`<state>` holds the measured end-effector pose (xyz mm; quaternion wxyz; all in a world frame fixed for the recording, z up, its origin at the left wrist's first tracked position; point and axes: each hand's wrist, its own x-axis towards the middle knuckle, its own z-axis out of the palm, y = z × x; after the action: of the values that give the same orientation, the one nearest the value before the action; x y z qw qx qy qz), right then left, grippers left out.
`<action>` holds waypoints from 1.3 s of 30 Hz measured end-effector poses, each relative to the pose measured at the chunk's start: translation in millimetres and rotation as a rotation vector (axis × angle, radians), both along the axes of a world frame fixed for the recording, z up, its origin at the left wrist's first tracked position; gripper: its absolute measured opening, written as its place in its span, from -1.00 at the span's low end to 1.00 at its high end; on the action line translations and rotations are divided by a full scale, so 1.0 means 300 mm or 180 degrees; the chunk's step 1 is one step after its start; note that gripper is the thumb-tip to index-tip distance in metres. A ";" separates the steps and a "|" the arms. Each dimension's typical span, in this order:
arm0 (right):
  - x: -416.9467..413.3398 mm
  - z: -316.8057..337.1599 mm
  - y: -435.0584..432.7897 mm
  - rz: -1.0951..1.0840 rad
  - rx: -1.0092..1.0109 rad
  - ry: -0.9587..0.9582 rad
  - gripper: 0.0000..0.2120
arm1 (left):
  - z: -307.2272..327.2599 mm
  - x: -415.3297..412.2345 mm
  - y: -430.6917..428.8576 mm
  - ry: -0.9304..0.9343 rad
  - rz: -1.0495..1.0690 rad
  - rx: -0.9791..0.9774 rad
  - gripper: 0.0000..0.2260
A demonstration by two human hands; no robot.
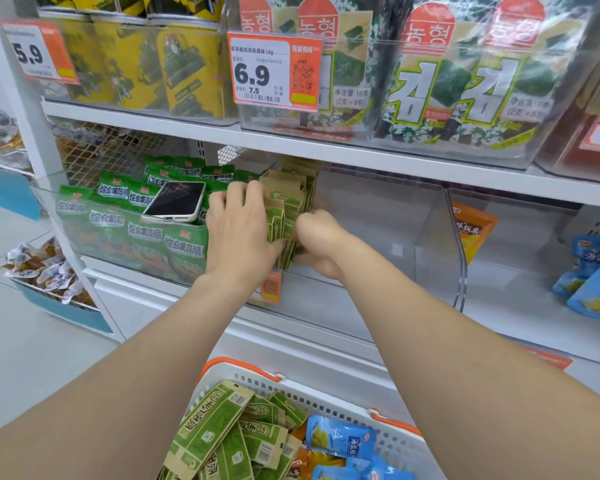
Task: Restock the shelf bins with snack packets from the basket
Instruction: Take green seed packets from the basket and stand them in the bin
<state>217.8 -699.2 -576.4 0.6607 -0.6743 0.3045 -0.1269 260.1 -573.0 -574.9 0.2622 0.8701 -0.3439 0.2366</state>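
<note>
A row of green-and-tan snack packets (288, 206) stands on edge at the left end of a clear shelf bin (395, 220). My left hand (239, 233) lies flat against the row's left face, fingers straight. My right hand (317, 240) is at the row's right side with fingers curled round the packets' lower edge. Below, a white basket (388, 441) with orange handles holds more green-and-tan packets (222, 434) and blue packets (340, 438).
A phone (175, 202) lies on green packets (132, 226) in the bin to the left. Orange (471, 230) and blue packets (593, 285) sit in the right bin. Seaweed packs (465, 77) and price tags (274, 71) fill the shelf above. A floor bin of wrapped snacks (45, 268) stands left.
</note>
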 end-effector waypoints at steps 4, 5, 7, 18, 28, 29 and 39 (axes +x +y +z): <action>0.024 -0.004 0.030 0.0194 0.0699 -0.0065 -0.61 | -0.008 0.006 -0.012 -0.0030 0.0018 -0.0127 -0.36; 0.027 -0.007 0.027 0.0236 0.0723 -0.0102 -0.60 | -0.007 0.008 -0.015 -0.0035 0.0020 -0.0134 -0.36; 0.037 0.000 0.031 0.0303 0.0582 -0.0222 -0.57 | -0.007 0.014 -0.021 -0.0084 0.0012 -0.0180 -0.37; 0.027 0.017 0.014 0.0342 -0.0394 0.0288 0.09 | 0.009 0.026 -0.011 -0.0450 0.0217 0.0716 -0.28; -0.195 0.093 0.043 0.0380 -0.2274 0.0578 -0.33 | 0.048 -0.026 0.105 0.0158 -0.0181 0.0189 -0.17; -0.219 0.104 0.064 0.0327 -0.2499 0.0358 -0.43 | 0.057 -0.046 0.122 0.0071 -0.0321 -0.0035 -0.33; -0.432 0.057 0.306 0.2504 -0.4107 0.1118 -0.78 | 0.060 -0.206 0.337 0.1261 -0.0701 0.1761 -0.83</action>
<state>88.1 -607.4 -559.3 0.0758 -0.9944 0.0088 0.0735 198.3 -471.9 -556.9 0.1022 0.8948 -0.4291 -0.0684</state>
